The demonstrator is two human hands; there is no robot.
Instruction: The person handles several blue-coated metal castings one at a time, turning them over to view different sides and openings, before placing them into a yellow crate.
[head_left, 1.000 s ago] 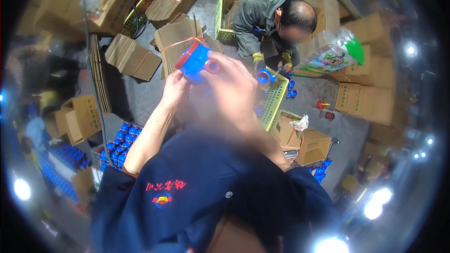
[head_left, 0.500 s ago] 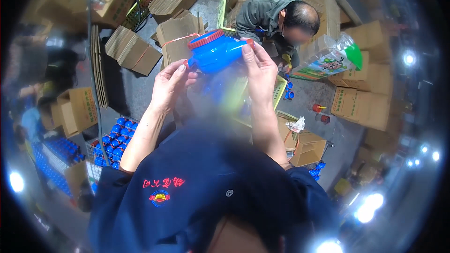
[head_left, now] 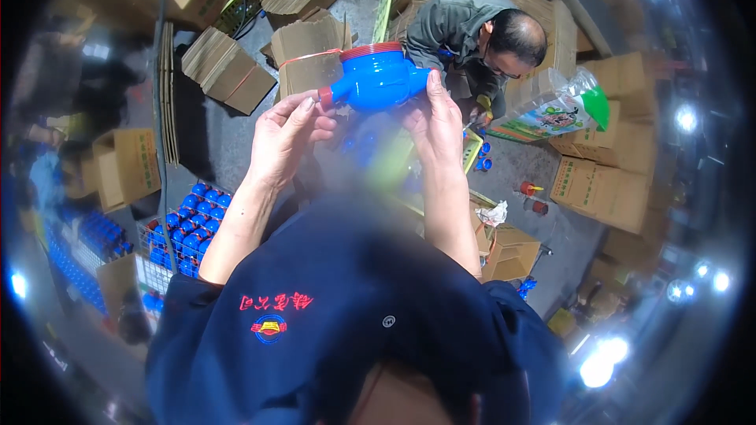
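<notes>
Up in front of me I hold a glossy blue water meter body (head_left: 378, 83), with a wide red threaded mouth on top and a red threaded end on its left. My left hand (head_left: 285, 130) pinches that red end between thumb and fingers. At the opposite end, my right hand (head_left: 439, 126) grips the short outlet, its thumb uppermost and covering most of the tip. The body hangs nearly level, mouth facing away and up. A blurred patch hides what lies just below it.
A wire basket (head_left: 143, 238) of similar blue bodies stands at my left. Bundled flat cardboard (head_left: 228, 71) lies ahead. A co-worker (head_left: 461, 16) bends down at the far right beside cartons (head_left: 602, 189). An open box (head_left: 512, 252) and red parts (head_left: 529, 188) sit to the right.
The water meter body has turned, so its tilted mouth is now closer to level, and it has shifted slightly right. Both hands keep their hold; the right fingers have curled lower beneath the outlet.
</notes>
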